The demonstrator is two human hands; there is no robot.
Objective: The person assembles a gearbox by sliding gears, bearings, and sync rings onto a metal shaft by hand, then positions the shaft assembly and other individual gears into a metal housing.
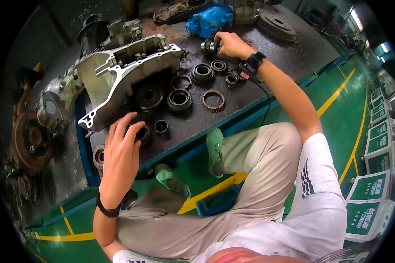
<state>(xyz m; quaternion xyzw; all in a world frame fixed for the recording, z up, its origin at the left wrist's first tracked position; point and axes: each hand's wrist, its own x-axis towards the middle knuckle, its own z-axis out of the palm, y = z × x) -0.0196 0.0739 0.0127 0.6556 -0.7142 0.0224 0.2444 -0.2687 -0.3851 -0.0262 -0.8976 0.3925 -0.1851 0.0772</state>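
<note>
My right hand (232, 45) reaches across the table with its fingers curled round the end of a dark, ridged gear shaft (209, 48). That part lies at the table top or just above it; I cannot tell which. My left hand (122, 151) hovers at the near left, fingers spread, nothing in its grasp. Partly behind those fingers is a dark gear (145, 133), and beside it stands a small toothed sleeve (162, 127). Between the hands lie a large gear (179, 109), a brass-coloured synchronizer ring (213, 101), a bearing-like gear (202, 82) and a smaller ring (231, 80).
An open aluminium gearbox housing (131, 70) stands along the left of the dark checkered-plate table (267, 61). Farther back are a blue-painted unit (210, 21) and a stack of discs (276, 27). A rusty disc (32, 139) sits at far left. A cable hangs from my right wrist.
</note>
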